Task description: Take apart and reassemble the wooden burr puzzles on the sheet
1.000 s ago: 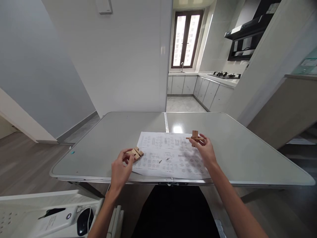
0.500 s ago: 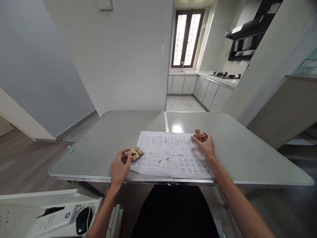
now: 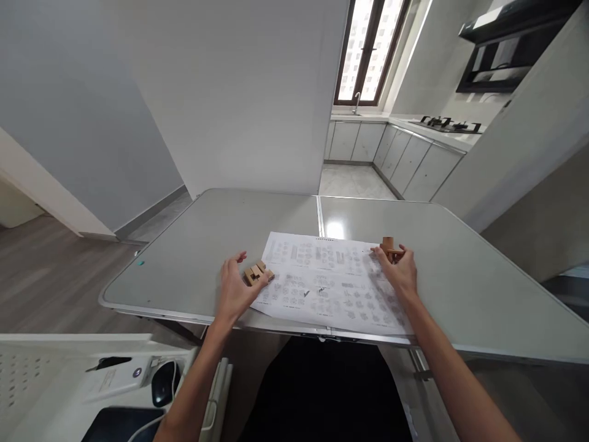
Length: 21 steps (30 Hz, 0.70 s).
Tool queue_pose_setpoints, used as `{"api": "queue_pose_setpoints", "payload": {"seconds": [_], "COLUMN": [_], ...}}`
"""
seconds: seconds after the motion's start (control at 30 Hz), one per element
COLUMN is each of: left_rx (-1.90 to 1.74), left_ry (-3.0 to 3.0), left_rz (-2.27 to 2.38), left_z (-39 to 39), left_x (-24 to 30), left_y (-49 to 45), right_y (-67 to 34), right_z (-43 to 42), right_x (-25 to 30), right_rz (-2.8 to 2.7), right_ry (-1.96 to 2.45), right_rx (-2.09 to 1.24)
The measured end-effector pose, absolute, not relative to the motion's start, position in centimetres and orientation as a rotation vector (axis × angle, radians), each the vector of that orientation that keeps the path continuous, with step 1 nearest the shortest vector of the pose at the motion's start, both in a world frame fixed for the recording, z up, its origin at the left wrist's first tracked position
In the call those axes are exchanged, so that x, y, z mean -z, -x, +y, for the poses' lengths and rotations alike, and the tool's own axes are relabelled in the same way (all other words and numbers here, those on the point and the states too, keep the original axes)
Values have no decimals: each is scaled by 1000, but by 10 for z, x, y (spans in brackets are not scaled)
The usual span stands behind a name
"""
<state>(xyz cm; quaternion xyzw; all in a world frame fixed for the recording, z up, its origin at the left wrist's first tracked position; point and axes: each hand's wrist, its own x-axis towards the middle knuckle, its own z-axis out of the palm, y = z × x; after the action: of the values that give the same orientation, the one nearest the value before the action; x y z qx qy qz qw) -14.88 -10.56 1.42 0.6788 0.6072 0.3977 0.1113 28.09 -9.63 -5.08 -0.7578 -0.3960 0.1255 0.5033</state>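
Light wooden puzzle pieces (image 3: 256, 274) lie in a cluster at the left edge of the printed sheet (image 3: 294, 314). My left hand (image 3: 234, 290) is beside them, its thumb reaching along their near side and touching them, while the other fingers spread apart on the left. At the sheet's right edge, my right hand (image 3: 399, 270) pinches darker, reddish-brown wooden puzzle pieces (image 3: 388, 244) that look crossed over each other. One flat piece sticks up above the fingers; the rest is partly hidden behind them. Small line drawings in rows cover the sheet.
The grey folding table (image 3: 464, 276) has a metal seam (image 3: 321, 216) down its middle. A small teal bit (image 3: 140, 263) lies near its left edge. Below left, a white cart (image 3: 59, 393) holds a black mouse (image 3: 164, 383) and a white box (image 3: 117, 377).
The view has turned slightly, so the scene sits differently. My left hand's fingers have spread and its thumb has moved across the near side of the light pieces. My right hand keeps its pinch.
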Motion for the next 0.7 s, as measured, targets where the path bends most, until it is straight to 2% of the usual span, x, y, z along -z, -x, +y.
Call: {"api": "queue_pose_setpoints", "payload": {"seconds": [0.2,0.4,0.57,0.7], "left_rx": [-913,-852,-878,-961], "left_ry": [-2135,-2072,-1996,-1999], "left_rz": [1688,1761,1847,1806], "left_z": [-102,-95,-83,-68], "left_x": [-4,3,1,-8], "left_y": [150,150,147,123], "right_y": [-280,-258,-231,-222], "right_z": [-97,-98,-85,-64], "right_x": [31,-7,-34,-32], "right_rz": [-908,-1097,-1273,-1464], "right_ry": [1890,1599,1485,1369], "right_rx": [-188,52,-172,-417]}}
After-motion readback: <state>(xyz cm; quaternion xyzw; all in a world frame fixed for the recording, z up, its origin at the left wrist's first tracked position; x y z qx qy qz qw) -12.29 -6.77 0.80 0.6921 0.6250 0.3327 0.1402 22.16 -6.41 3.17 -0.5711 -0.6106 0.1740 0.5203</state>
